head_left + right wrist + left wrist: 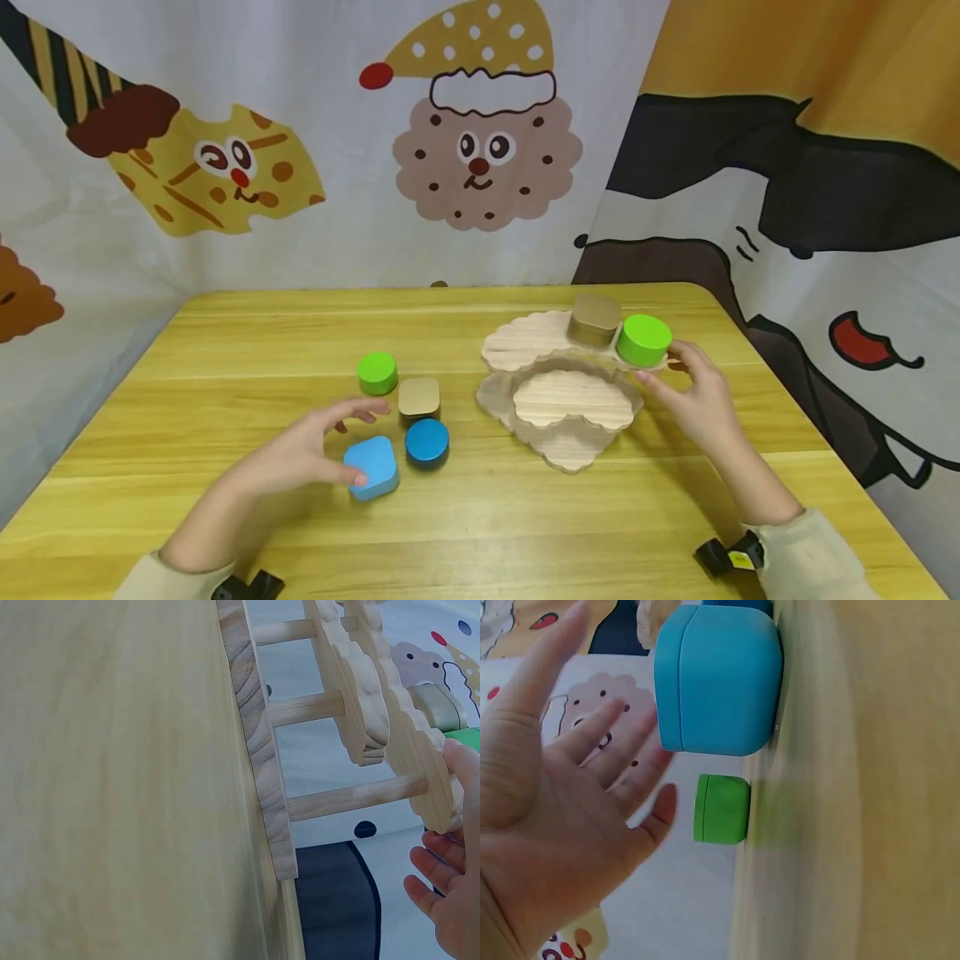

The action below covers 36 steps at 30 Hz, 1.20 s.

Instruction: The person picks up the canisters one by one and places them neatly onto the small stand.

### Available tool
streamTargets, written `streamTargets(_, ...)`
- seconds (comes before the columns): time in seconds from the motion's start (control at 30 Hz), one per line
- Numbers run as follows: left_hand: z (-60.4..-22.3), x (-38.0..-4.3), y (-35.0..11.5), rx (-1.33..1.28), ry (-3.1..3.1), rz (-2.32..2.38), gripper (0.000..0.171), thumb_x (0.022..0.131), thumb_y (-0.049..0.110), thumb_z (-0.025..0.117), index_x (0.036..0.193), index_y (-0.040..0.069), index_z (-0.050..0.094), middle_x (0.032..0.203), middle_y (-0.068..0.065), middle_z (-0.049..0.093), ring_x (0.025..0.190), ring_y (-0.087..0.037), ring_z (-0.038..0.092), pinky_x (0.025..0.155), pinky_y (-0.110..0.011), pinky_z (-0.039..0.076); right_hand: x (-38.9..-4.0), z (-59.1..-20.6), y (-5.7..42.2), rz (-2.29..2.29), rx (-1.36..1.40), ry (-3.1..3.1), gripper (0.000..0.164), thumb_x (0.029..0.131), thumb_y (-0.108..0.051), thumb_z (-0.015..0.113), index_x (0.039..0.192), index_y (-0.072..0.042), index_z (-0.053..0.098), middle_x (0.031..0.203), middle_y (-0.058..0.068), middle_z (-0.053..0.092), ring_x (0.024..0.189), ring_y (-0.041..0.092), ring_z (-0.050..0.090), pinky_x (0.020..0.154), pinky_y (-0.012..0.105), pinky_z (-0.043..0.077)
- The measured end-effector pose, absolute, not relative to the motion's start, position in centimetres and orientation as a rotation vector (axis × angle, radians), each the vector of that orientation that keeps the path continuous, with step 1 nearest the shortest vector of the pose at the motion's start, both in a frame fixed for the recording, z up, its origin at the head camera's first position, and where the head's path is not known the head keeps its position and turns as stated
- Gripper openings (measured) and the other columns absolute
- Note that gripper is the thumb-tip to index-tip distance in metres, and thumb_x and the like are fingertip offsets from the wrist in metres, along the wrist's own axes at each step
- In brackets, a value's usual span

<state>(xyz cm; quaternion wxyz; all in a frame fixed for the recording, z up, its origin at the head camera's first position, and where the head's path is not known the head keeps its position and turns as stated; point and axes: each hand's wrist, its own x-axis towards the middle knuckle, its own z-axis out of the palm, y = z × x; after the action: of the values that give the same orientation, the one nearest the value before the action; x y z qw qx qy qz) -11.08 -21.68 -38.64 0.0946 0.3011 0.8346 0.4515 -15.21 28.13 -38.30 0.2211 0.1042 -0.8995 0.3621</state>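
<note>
A wooden tiered stand (573,400) with scalloped shelves on round posts stands right of centre. My right hand (696,396) holds the right end of its top shelf, thumb on the near edge and fingers round the far side; in the right wrist view the thumb lies along the shelf edge. Beside that hand, a green round tin (645,340) and a gold square tin (595,321) sit on this shelf. My left hand (300,446) spreads around a light blue square tin (372,468), palm and fingers loose in the left wrist view, the thumb overlapping the tin in the head view.
Near the left hand stand a dark blue round tin (427,442), another gold square tin (418,400) and a smaller green round tin (377,372). All rest on a yellow wooden table (540,533). A printed cartoon curtain (337,83) hangs along its back edge.
</note>
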Motion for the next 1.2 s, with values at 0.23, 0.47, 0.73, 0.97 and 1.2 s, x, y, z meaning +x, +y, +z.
streamTargets(0.23,-39.4,-11.3,-22.5,0.870,2.343,1.257,0.080,0.075,0.029,0.083,0.140,0.005,0.044,0.134,-0.007,0.052,0.117,-0.031,0.046,0.092,-0.055,0.034,-15.2,-38.3,28.1,0.996,0.284,-2.494,0.049,0.084,-0.018,0.076,0.123,0.003,0.056,0.120,0.018,0.056,0.104,0.033,0.053,0.086,0.032,0.038)
streamTargets(0.47,-39.9,-11.5,-23.0,0.836,2.244,1.270,0.080,0.074,0.024,0.083,0.142,0.008,0.043,0.138,-0.006,0.047,0.123,-0.034,0.041,0.098,-0.060,0.028,-15.2,-38.3,28.2,0.998,0.286,-2.486,0.048,0.084,-0.017,0.076,0.122,0.004,0.056,0.120,0.018,0.056,0.104,0.033,0.053,0.087,0.036,0.039)
streamTargets(0.73,-40.3,-11.6,-23.4,0.834,2.229,1.216,0.080,0.075,0.024,0.082,0.143,0.012,0.043,0.140,-0.002,0.047,0.126,-0.026,0.040,0.102,-0.039,0.032,-15.1,-38.4,28.2,1.010,0.289,-2.476,0.048,0.084,-0.016,0.076,0.123,0.003,0.056,0.120,0.018,0.056,0.105,0.033,0.053,0.087,0.041,0.040)
streamTargets(0.97,-40.6,-11.7,-23.3,0.831,2.221,1.217,0.080,0.075,0.025,0.082,0.143,0.011,0.042,0.140,-0.003,0.046,0.126,-0.026,0.040,0.101,-0.045,0.033,-15.1,-38.4,28.2,1.010,0.294,-2.476,0.048,0.083,-0.015,0.076,0.123,0.004,0.056,0.120,0.018,0.056,0.105,0.033,0.053,0.086,0.044,0.039)
streamTargets(1.2,-40.7,-11.6,-23.0,0.810,2.213,1.232,0.079,0.074,0.024,0.083,0.142,0.012,0.044,0.136,-0.006,0.048,0.120,-0.029,0.044,0.098,-0.039,0.035,-15.1,-38.3,28.2,1.000,0.297,-2.480,0.048,0.084,-0.017,0.076,0.122,0.003,0.056,0.120,0.017,0.056,0.104,0.033,0.053,0.085,0.022,0.036)
